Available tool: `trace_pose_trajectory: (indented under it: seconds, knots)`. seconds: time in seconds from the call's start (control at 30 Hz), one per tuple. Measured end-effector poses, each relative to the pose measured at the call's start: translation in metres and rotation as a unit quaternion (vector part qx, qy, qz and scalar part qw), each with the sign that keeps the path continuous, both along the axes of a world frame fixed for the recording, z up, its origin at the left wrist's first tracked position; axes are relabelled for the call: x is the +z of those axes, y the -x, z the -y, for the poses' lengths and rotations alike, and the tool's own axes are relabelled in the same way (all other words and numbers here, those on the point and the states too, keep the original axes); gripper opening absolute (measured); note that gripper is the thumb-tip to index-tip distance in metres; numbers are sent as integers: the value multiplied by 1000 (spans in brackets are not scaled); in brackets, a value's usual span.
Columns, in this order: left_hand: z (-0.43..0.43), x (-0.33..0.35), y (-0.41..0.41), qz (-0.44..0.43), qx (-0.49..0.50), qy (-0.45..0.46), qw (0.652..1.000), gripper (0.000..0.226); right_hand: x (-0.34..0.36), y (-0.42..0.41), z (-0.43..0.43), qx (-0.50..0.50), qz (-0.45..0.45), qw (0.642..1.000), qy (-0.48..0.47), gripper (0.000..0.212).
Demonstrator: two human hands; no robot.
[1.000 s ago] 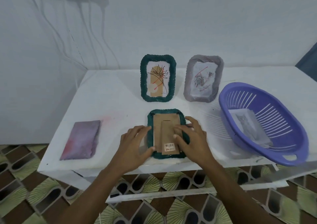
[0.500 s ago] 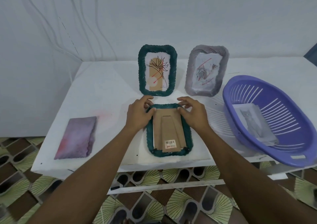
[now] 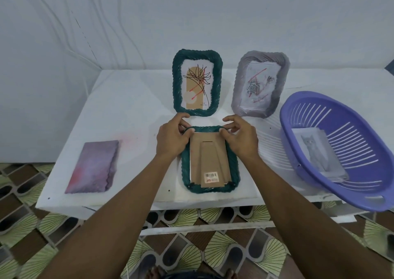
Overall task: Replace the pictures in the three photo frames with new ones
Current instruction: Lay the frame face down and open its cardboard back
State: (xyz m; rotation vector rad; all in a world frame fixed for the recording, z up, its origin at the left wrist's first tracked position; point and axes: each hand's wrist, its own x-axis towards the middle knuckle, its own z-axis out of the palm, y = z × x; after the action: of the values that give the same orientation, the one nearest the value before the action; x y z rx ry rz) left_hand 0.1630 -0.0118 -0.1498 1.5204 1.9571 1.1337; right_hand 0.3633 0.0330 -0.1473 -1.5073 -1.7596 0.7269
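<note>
A green frame lies face down near the table's front edge, its brown cardboard back up. My left hand pinches its far left corner and my right hand pinches its far right corner. Behind it stand a second green frame with a flower drawing and a grey frame with a rose picture. A cat picture lies in the purple basket at the right.
A purple-pink flat rectangle lies on the white table at the left. The basket overhangs the table's front right edge. White cables run down the wall behind. Patterned floor lies below the table.
Both hands moved from the frame's near end and sides up to its far corners, where the fingers now pinch the edge. The camera has come closer.
</note>
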Motion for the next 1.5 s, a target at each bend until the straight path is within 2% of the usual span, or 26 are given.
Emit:
trace_pose_trajectory:
  seconds: [0.23, 0.33, 0.47, 0.67, 0.77, 1.1, 1.5]
  knots:
    - [25, 14, 0, 49, -19, 25, 998, 36, 12, -19, 16, 83, -28, 996, 13, 30]
    - [61, 9, 2, 20, -70, 4, 997, 34, 11, -36, 37, 110, -26, 993, 24, 29]
    - [110, 1, 2, 3, -153, -11, 988, 34, 1, -57, 72, 146, 28, 988, -36, 26]
    - [125, -1, 1, -69, -210, -8, 975, 49, 1, -70, 103, 214, 59, 973, -63, 22]
    - [124, -4, 0, -96, -219, -19, 971, 48, 0, -72, 108, 231, 76, 968, -68, 29]
    - [126, -7, 0, -47, -220, -32, 974, 29, -4, -74, 102, 252, 67, 963, -63, 30]
    - [123, -8, 0, -52, -235, -26, 970, 27, -3, -76, 101, 271, 82, 958, -47, 26]
